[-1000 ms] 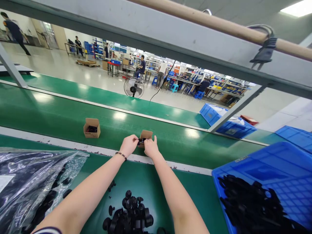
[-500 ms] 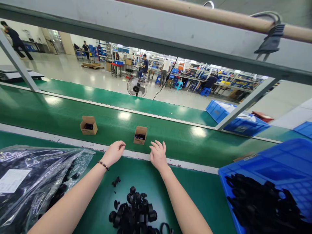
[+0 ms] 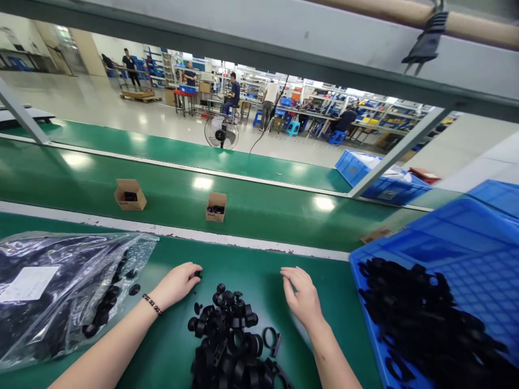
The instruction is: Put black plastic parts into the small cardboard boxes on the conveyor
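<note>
My left hand (image 3: 178,283), with a beaded bracelet at the wrist, has its fingers closed at a small black plastic part (image 3: 198,274) on the green tabletop, partly hidden by the fingertips. My right hand (image 3: 302,294) hovers over the table to the right, fingers loosely stretched and holding nothing. Between my forearms lies a heap of black plastic parts (image 3: 235,346), with knobs and ring-shaped clamps among them. A single ring clamp (image 3: 271,339) rests at the heap's right side.
Two small open cardboard boxes (image 3: 215,207) with dark parts inside stand on the green conveyor belt (image 3: 267,208). A clear plastic bag (image 3: 73,292) of black parts lies left. At right stands a blue crate (image 3: 367,329) of black parts. A metal frame (image 3: 259,51) crosses above.
Both hands have drawn back from beside the nearer box on the belt. My left hand has come down to the small black part; my right hand has moved right, over the table.
</note>
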The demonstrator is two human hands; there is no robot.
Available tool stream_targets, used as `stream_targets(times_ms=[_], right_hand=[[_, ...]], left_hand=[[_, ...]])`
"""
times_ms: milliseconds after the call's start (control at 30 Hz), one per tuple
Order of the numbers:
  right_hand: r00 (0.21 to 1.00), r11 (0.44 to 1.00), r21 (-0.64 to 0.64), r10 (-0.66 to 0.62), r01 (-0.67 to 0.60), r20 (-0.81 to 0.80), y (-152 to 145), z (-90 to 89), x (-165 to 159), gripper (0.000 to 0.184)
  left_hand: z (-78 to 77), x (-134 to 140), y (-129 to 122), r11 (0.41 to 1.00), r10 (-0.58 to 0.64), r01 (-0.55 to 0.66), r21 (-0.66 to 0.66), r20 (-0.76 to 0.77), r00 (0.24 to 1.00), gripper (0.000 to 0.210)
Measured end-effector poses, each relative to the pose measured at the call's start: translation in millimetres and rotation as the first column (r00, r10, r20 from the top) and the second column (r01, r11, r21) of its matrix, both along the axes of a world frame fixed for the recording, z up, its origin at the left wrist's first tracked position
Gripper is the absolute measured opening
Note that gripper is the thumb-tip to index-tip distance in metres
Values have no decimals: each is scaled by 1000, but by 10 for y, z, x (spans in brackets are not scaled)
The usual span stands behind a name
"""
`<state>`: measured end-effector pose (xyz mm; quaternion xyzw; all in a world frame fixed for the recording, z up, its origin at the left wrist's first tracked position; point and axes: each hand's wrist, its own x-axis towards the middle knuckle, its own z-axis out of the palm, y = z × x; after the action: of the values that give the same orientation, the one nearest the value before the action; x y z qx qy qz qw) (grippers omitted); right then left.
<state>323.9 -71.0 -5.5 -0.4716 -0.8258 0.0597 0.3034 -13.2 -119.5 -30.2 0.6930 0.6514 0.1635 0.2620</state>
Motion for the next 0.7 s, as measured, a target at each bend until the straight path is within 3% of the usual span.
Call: stream_targets(times_ms=[133, 233, 367, 533, 700], right_hand=[[992, 980, -199, 40, -15, 123, -367, 174, 84, 23], [960, 921, -390, 121, -13, 254, -640, 276, 69, 22], [905, 880, -471, 156, 54, 395, -871, 186, -70, 27], [811, 885, -392, 28, 252, 585, -891, -66, -285, 34], [797, 931, -295, 7, 215, 603, -640, 7, -342, 20]], left_hand=[[-95, 63, -4, 999, 7, 0, 48, -150, 989, 35], [-114, 93, -4, 998, 16, -1, 58, -245, 969, 34], [-82, 123, 5, 998, 23, -3, 67, -307, 952, 27], [70, 233, 134, 991, 2, 12, 134, -109, 994, 24], [160, 402, 403, 984, 54, -83, 157, 182, 982, 22]])
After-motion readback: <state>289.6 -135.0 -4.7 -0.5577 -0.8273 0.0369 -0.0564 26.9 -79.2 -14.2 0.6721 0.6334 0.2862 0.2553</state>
